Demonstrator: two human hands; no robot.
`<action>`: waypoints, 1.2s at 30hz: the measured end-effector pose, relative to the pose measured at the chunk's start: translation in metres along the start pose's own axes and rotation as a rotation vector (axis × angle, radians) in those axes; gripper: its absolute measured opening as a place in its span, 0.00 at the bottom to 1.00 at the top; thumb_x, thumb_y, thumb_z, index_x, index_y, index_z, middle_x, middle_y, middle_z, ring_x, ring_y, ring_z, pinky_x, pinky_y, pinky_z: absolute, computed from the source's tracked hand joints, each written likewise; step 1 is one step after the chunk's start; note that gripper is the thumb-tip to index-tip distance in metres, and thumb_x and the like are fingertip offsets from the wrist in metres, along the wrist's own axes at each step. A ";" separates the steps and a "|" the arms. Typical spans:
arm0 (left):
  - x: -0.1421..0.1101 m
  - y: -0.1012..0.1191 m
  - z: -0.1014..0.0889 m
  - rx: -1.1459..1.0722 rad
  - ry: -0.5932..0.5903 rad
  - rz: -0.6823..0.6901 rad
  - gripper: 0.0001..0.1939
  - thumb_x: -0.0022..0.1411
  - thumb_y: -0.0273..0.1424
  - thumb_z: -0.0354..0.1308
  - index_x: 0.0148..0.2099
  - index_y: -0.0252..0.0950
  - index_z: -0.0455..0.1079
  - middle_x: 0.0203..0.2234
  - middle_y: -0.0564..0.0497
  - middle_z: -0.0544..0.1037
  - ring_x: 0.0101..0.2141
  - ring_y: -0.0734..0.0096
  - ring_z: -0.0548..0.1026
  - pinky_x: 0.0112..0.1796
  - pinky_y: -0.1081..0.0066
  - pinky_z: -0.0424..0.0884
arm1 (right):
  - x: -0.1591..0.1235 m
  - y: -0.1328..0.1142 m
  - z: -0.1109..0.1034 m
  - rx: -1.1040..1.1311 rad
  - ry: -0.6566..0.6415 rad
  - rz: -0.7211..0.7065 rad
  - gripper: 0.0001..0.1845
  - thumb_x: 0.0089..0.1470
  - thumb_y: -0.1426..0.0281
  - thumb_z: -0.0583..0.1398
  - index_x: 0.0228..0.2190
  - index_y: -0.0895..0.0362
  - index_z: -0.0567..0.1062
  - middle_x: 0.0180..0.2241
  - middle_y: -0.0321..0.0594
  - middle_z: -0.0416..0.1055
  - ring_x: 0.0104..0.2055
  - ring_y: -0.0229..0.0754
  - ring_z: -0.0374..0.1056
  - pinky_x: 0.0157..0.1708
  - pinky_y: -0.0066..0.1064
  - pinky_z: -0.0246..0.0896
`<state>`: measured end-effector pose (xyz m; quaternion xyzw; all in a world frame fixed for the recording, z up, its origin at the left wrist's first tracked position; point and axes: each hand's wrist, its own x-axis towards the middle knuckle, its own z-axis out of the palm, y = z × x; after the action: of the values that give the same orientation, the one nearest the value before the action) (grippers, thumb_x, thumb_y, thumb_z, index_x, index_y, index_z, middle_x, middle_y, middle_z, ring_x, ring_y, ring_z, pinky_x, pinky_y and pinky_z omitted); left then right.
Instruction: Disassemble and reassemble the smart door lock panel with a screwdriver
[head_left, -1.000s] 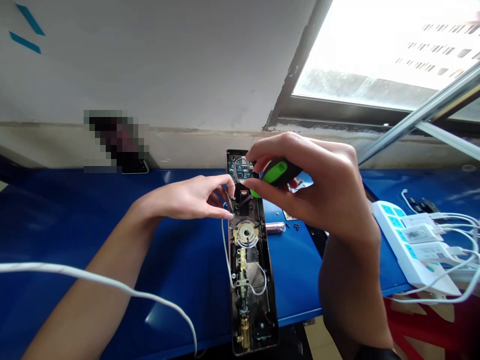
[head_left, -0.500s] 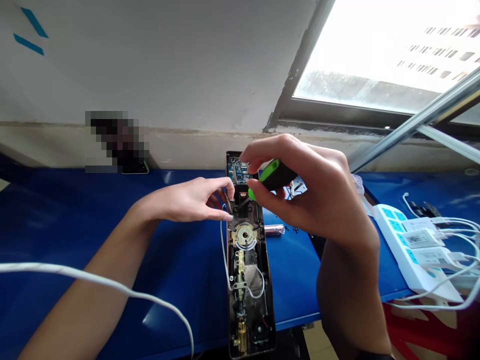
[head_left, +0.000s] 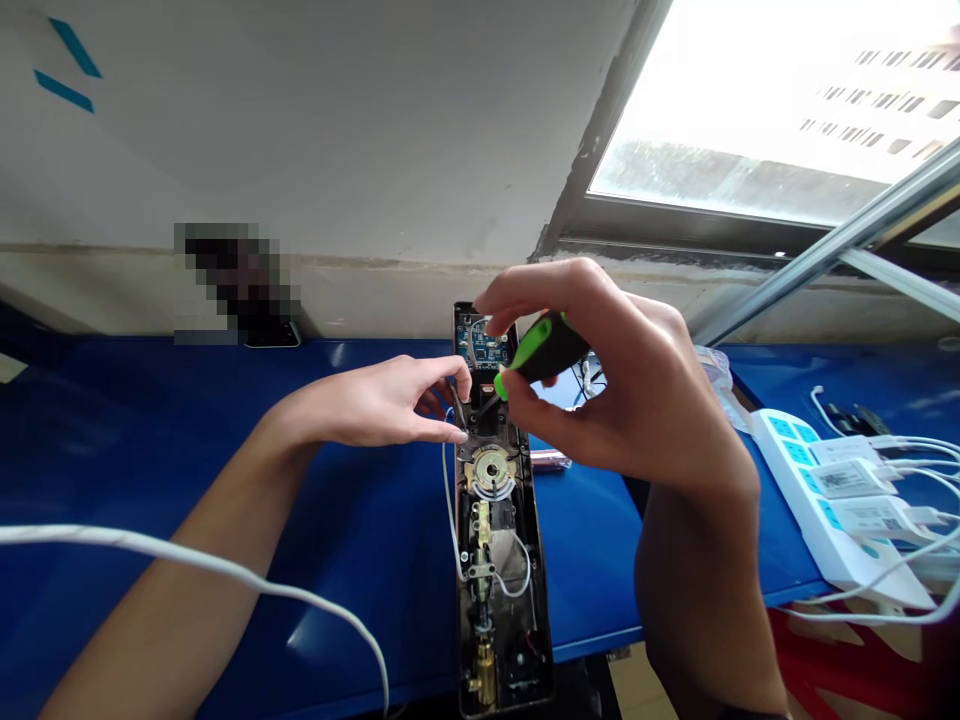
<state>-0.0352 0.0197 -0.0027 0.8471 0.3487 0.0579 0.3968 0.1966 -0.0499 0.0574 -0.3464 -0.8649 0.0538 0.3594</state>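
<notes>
An opened electronic door lock housing (head_left: 501,600) lies lengthwise on the blue table, with a circuit board (head_left: 480,345) at its far end and a brass cylinder (head_left: 485,672) at its near end. A round spindle hub (head_left: 491,470) sits mid-panel. My right hand (head_left: 607,385) is shut on a green and black screwdriver (head_left: 536,352), with the thin shaft's tip down inside the lock below the board. My left hand (head_left: 382,408) has its fingertips at the lock's left edge, around a thin dark strand. The exact grip is hidden.
The blue table (head_left: 592,555) ends close to the near side. A white cable (head_left: 187,550) lies across my left forearm. To the right stands a white power strip (head_left: 814,490) with several plugged-in chargers. A small metal cylinder (head_left: 551,460) lies beside the lock.
The screwdriver has tilted, with its shaft now plainly showing and reaching into the lock. My right hand partly covers the small metal cylinder. The whole view has shifted slightly.
</notes>
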 end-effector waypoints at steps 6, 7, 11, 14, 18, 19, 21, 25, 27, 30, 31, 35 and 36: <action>-0.001 0.002 -0.002 0.025 -0.020 -0.007 0.25 0.59 0.50 0.63 0.53 0.43 0.70 0.46 0.49 0.81 0.46 0.54 0.79 0.47 0.61 0.75 | 0.001 -0.002 -0.001 -0.008 0.003 -0.014 0.16 0.58 0.73 0.63 0.47 0.47 0.72 0.44 0.35 0.78 0.38 0.42 0.75 0.40 0.38 0.76; -0.001 0.002 -0.002 0.025 -0.022 -0.012 0.25 0.60 0.50 0.63 0.54 0.43 0.70 0.46 0.49 0.81 0.46 0.54 0.79 0.47 0.61 0.74 | 0.001 -0.001 -0.001 -0.029 0.012 -0.017 0.12 0.59 0.72 0.63 0.45 0.48 0.73 0.42 0.36 0.78 0.37 0.42 0.74 0.38 0.37 0.75; -0.001 0.003 -0.001 0.016 -0.020 -0.025 0.25 0.60 0.50 0.63 0.54 0.44 0.70 0.48 0.49 0.81 0.46 0.55 0.79 0.48 0.61 0.74 | 0.001 0.000 -0.002 -0.054 0.021 -0.021 0.13 0.59 0.74 0.62 0.45 0.49 0.73 0.40 0.36 0.77 0.36 0.42 0.75 0.38 0.37 0.74; -0.001 0.004 -0.001 0.017 -0.027 -0.019 0.25 0.60 0.50 0.63 0.54 0.44 0.70 0.48 0.50 0.80 0.47 0.56 0.79 0.47 0.62 0.74 | 0.001 -0.002 -0.003 -0.007 0.003 -0.015 0.23 0.54 0.78 0.61 0.50 0.49 0.71 0.46 0.37 0.76 0.43 0.44 0.77 0.43 0.37 0.76; -0.001 0.005 -0.002 0.045 -0.030 -0.026 0.24 0.60 0.50 0.63 0.53 0.44 0.70 0.47 0.50 0.81 0.47 0.55 0.78 0.47 0.62 0.74 | 0.001 0.000 -0.002 0.004 0.000 -0.015 0.21 0.55 0.75 0.64 0.49 0.49 0.71 0.44 0.36 0.77 0.39 0.43 0.77 0.40 0.36 0.76; -0.001 0.005 -0.003 0.051 -0.029 -0.025 0.24 0.60 0.50 0.63 0.53 0.44 0.70 0.47 0.49 0.81 0.47 0.54 0.78 0.47 0.61 0.74 | 0.001 0.001 -0.002 -0.004 0.006 -0.012 0.18 0.56 0.73 0.65 0.47 0.49 0.72 0.43 0.35 0.78 0.37 0.41 0.77 0.39 0.36 0.76; -0.001 0.004 -0.002 0.052 -0.023 -0.025 0.24 0.60 0.51 0.63 0.53 0.43 0.71 0.47 0.49 0.81 0.47 0.54 0.78 0.48 0.61 0.73 | 0.001 0.002 -0.002 -0.032 0.020 -0.025 0.13 0.58 0.71 0.66 0.45 0.49 0.73 0.42 0.33 0.79 0.36 0.40 0.76 0.39 0.35 0.76; -0.001 0.003 -0.001 0.026 -0.017 -0.037 0.25 0.60 0.51 0.63 0.53 0.44 0.70 0.47 0.50 0.81 0.46 0.56 0.79 0.47 0.62 0.74 | 0.001 0.000 -0.001 -0.022 0.034 -0.020 0.22 0.55 0.79 0.62 0.49 0.49 0.72 0.45 0.34 0.78 0.41 0.40 0.76 0.43 0.33 0.75; -0.001 0.004 -0.001 0.024 -0.018 -0.032 0.24 0.60 0.51 0.63 0.53 0.45 0.70 0.47 0.50 0.81 0.46 0.56 0.79 0.47 0.62 0.73 | 0.001 -0.002 -0.001 0.013 0.037 -0.011 0.27 0.52 0.81 0.61 0.52 0.48 0.70 0.47 0.36 0.77 0.44 0.43 0.77 0.45 0.36 0.76; -0.001 0.003 -0.002 0.035 -0.020 -0.022 0.24 0.59 0.51 0.63 0.53 0.45 0.70 0.46 0.50 0.81 0.46 0.56 0.78 0.46 0.62 0.74 | 0.001 -0.001 0.000 0.010 0.031 -0.001 0.25 0.53 0.77 0.63 0.52 0.47 0.71 0.46 0.37 0.77 0.42 0.45 0.77 0.43 0.39 0.76; -0.001 0.003 -0.002 0.040 -0.021 -0.021 0.25 0.59 0.51 0.63 0.53 0.45 0.70 0.46 0.50 0.81 0.46 0.55 0.78 0.46 0.62 0.74 | 0.001 -0.001 0.000 -0.010 0.028 0.013 0.23 0.54 0.74 0.64 0.51 0.47 0.71 0.45 0.37 0.77 0.40 0.45 0.77 0.42 0.40 0.77; -0.001 0.003 -0.002 0.039 -0.024 -0.031 0.25 0.60 0.51 0.63 0.53 0.43 0.70 0.47 0.49 0.81 0.45 0.55 0.79 0.46 0.61 0.74 | 0.001 0.000 -0.002 -0.081 0.042 0.031 0.14 0.59 0.70 0.64 0.47 0.46 0.72 0.42 0.36 0.78 0.38 0.44 0.76 0.40 0.40 0.77; -0.001 0.003 -0.001 0.035 -0.020 -0.032 0.25 0.59 0.51 0.63 0.53 0.43 0.70 0.47 0.49 0.81 0.45 0.56 0.79 0.46 0.62 0.74 | 0.001 0.000 -0.002 -0.076 0.042 0.021 0.14 0.59 0.72 0.63 0.46 0.46 0.72 0.42 0.35 0.78 0.39 0.44 0.76 0.41 0.39 0.77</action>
<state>-0.0348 0.0187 0.0006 0.8487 0.3593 0.0371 0.3862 0.1970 -0.0494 0.0595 -0.3701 -0.8547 0.0172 0.3635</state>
